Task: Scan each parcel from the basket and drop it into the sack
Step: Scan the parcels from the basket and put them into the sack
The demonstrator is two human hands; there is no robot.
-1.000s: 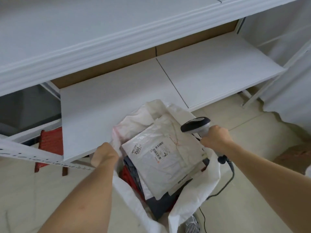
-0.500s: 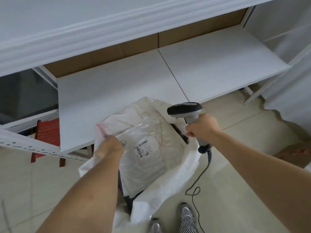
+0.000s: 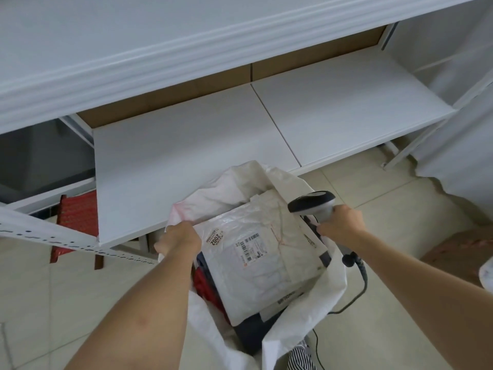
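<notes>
A white woven sack (image 3: 301,313) stands open on the floor in front of me. My left hand (image 3: 179,237) grips its left rim. My right hand (image 3: 342,222) grips the handle of a grey and black barcode scanner (image 3: 312,203) at the sack's right rim. On top inside the sack lies a white plastic parcel (image 3: 264,273) with a barcode label facing up. A red parcel (image 3: 205,287) and a dark one (image 3: 252,333) show beneath it. No basket can be made out.
A low white shelf board (image 3: 186,150) runs just behind the sack, with a higher shelf above it. A red stool-like object (image 3: 76,217) stands under the shelf at left. The scanner cable (image 3: 358,292) trails over the floor, and a cardboard box (image 3: 458,252) sits at right.
My hands have moved apart since half a second ago, spreading the sack's mouth wider. The scanner went right with my right hand. More of the white parcel shows.
</notes>
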